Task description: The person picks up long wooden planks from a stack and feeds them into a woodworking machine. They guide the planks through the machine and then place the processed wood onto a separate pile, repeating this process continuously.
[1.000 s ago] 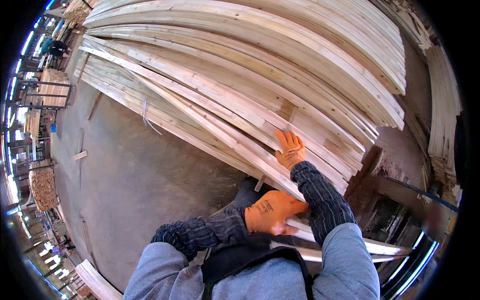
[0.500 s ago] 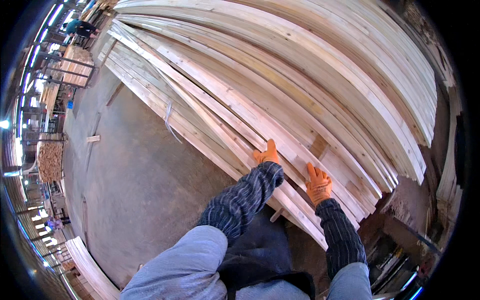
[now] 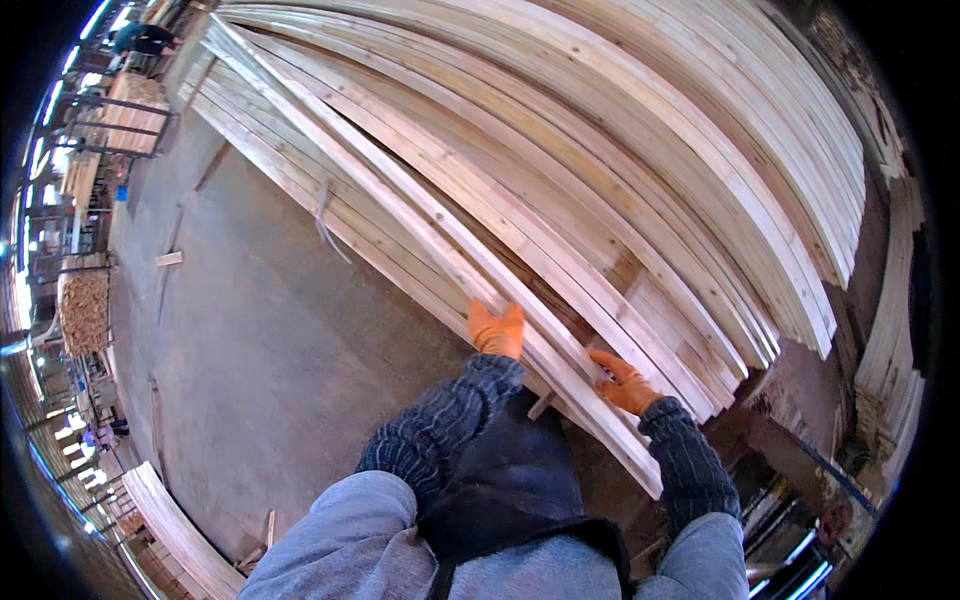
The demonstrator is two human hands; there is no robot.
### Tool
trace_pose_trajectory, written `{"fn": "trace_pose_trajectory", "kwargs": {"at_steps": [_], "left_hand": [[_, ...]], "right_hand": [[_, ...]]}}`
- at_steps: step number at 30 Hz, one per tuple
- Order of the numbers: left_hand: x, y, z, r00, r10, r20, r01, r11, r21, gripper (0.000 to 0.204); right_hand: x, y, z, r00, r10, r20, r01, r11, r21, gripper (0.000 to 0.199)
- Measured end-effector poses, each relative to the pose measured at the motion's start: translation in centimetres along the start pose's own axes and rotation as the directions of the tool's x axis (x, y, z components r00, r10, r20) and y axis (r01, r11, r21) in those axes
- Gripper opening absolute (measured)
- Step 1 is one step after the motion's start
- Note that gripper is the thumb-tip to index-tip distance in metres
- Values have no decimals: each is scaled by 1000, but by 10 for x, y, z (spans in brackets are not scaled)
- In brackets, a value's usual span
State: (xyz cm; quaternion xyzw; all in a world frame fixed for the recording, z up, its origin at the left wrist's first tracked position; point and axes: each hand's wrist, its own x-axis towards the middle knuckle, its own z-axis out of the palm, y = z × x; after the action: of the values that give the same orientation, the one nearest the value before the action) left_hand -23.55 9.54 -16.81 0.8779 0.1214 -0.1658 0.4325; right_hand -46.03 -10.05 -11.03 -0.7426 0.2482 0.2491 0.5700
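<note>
My left hand, in an orange glove, is closed on the near side of a long pale wooden plank. Its fingertips are partly hidden by the wood. Against that plank lies a second one, and my right hand, gloved in orange too, has its fingers bent over the far edge of this pair near their right end. Both planks slant from the far left to the near right, on top of a lower layer of boards. A dark gap separates them from the wide stack of planks beyond.
A loose pale strap hangs off the lower boards' near edge. Concrete floor spreads to the left, with a small wood piece on it. Bundled timber stands far left. Metal parts lie at lower right. Another person bends at the far left.
Both hands have moved left and nearer to me. The two planks have shifted the same way, widening the gap to the stack. The right hand has gone from lying on the boards to gripping an edge.
</note>
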Motion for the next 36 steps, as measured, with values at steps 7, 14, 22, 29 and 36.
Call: {"fn": "trace_pose_trajectory", "kwargs": {"at_steps": [7,14,22,29,36], "left_hand": [[-18,33,-23,990,1,144,66,887,-457,65],[8,65,-76,908,-215,360,418,540,-731,57],[-20,83,-79,908,-138,395,385,650,-656,52],[-25,93,-45,886,-29,463,368,651,-663,44],[-38,112,-40,861,-91,500,446,609,-656,40]], "right_hand": [[0,18,37,960,-147,-236,101,976,-194,55],[-81,-56,78,923,-208,-325,85,931,-356,83],[-100,-13,75,886,-158,-435,6,944,-329,85],[-108,15,42,883,-170,-437,2,933,-359,80],[-104,47,32,797,-362,-484,108,873,-475,81]]}}
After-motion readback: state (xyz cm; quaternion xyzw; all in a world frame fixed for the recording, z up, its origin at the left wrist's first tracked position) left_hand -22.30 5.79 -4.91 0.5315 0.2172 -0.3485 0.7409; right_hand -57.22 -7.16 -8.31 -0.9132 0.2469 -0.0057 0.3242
